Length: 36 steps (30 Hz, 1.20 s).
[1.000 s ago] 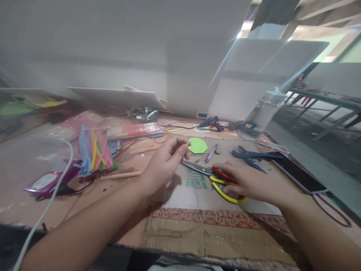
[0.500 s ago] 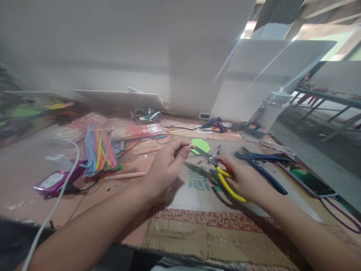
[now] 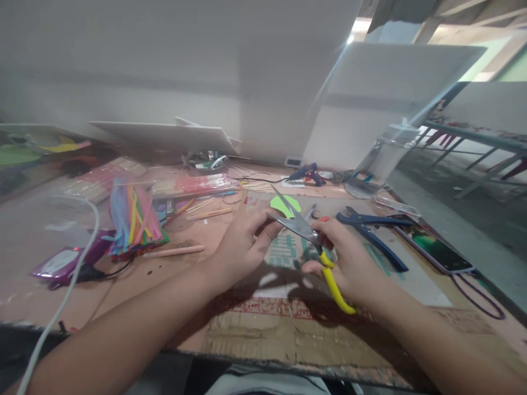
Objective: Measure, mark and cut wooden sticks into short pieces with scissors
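Note:
My right hand (image 3: 349,263) is wrapped round the handles of a pair of scissors (image 3: 300,226) with yellow and red grips. The blades stand apart and point up and to the left. My left hand (image 3: 247,241) is pinched at the tip of the lower blade. Whatever its fingers hold, if anything, is too small or hidden to make out. Behind the blades lies a bright green paper polygon (image 3: 280,206), partly covered by them. Under both hands is a pale sheet with green printed characters (image 3: 284,252) on a cardboard piece (image 3: 255,334).
On the right lie blue-handled cutters (image 3: 374,236) and a phone (image 3: 436,244), with a clear pump bottle (image 3: 381,162) behind. A blue glue gun (image 3: 307,174) rests at the back. To the left are colourful pipe cleaners (image 3: 134,219), a purple device (image 3: 69,263) and a white cable (image 3: 78,280).
The scissors' blades have spread apart; they were nearly closed before. My right hand has turned, and its thumb now shows below the scissors. The whole view has shifted slightly.

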Each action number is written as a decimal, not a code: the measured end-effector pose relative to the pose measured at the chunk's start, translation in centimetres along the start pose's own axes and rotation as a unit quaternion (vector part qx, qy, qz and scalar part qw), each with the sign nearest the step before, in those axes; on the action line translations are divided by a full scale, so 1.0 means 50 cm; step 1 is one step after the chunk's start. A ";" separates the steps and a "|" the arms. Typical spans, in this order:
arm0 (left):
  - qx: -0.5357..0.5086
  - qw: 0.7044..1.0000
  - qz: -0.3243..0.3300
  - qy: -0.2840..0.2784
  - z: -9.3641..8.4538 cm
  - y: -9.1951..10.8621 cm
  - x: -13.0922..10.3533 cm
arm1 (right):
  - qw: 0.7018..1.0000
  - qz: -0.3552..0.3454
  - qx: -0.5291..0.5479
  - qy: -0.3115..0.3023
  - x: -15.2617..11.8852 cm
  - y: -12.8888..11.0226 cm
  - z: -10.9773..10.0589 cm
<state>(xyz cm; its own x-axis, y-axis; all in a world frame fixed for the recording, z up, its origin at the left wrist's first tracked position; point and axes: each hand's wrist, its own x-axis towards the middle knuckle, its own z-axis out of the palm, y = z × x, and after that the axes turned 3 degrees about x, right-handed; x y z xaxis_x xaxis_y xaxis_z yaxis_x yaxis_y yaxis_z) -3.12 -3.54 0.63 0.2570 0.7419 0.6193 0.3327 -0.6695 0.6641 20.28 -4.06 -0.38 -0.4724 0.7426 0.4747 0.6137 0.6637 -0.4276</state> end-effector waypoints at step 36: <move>-0.018 1.000 -0.018 -0.010 0.008 0.003 -0.007 | 0.999 0.032 0.007 -0.041 0.001 -0.030 0.000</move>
<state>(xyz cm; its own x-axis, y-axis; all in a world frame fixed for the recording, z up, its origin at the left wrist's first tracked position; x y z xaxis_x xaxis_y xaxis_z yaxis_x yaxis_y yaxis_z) -2.78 -3.91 0.33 0.2636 0.7662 0.5860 0.3103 -0.6426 0.7006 19.34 -5.02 0.30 -0.4828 0.7886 0.3809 0.6362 0.6147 -0.4663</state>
